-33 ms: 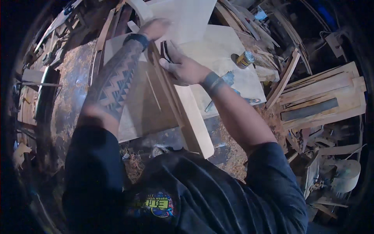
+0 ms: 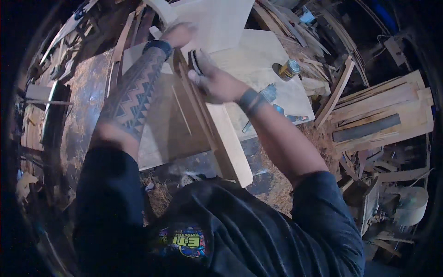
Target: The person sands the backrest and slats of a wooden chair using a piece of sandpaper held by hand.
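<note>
A long pale wooden piece [image 2: 230, 143] with a rounded near end runs from beside my body away to a broad pale panel [image 2: 221, 23]. My right hand [image 2: 220, 83] lies over this piece, its fingers closed around a thin dark pad [image 2: 195, 62] that looks like folded sandpaper. At the piece's far end, near the panel's left edge, is my left hand [image 2: 180, 34]. Its fingers are blurred, and their grip cannot be made out. A curved pale wooden part [image 2: 162, 11] rises just beyond it.
Beneath the work lies a pale board [image 2: 272, 51]. A yellow can [image 2: 290, 69], a blue tool [image 2: 269, 93] and a small tube-like item [image 2: 297, 118] rest on it. Stacked planks [image 2: 383, 111] and a machine [image 2: 410, 205] stand at right. Wood shavings [image 2: 83, 120] cover the left floor.
Both hands have shifted slightly to the left, the right one with the dark pad still in it. The can and tools remain in place.
</note>
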Demonstrator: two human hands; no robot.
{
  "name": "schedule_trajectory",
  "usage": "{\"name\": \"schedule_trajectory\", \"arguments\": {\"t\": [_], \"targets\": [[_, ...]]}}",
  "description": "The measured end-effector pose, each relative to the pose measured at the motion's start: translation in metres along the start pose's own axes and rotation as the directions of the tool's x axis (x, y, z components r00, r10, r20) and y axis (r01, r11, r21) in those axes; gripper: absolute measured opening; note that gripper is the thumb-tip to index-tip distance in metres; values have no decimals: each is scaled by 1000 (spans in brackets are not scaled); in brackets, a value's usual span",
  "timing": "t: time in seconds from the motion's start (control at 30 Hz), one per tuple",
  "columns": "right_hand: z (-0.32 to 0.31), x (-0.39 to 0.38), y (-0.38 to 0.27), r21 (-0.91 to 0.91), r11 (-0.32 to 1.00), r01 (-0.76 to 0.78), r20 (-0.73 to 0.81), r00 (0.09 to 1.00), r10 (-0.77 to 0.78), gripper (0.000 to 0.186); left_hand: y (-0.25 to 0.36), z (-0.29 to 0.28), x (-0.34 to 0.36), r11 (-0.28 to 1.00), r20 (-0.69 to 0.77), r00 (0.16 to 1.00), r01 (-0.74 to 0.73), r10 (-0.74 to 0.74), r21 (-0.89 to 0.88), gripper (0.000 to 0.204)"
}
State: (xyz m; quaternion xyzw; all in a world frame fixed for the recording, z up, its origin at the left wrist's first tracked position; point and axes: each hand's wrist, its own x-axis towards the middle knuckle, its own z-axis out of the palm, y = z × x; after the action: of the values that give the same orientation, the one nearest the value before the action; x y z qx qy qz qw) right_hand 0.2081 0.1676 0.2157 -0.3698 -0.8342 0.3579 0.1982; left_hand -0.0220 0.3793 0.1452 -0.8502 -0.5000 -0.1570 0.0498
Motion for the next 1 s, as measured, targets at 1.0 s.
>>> {"name": "schedule_trajectory", "arguments": {"t": [1.0], "targets": [[23,-185,-36,67,997,-47,91,995,41,92,-35,23,23,973,124,992,-16,-13,228,41]]}}
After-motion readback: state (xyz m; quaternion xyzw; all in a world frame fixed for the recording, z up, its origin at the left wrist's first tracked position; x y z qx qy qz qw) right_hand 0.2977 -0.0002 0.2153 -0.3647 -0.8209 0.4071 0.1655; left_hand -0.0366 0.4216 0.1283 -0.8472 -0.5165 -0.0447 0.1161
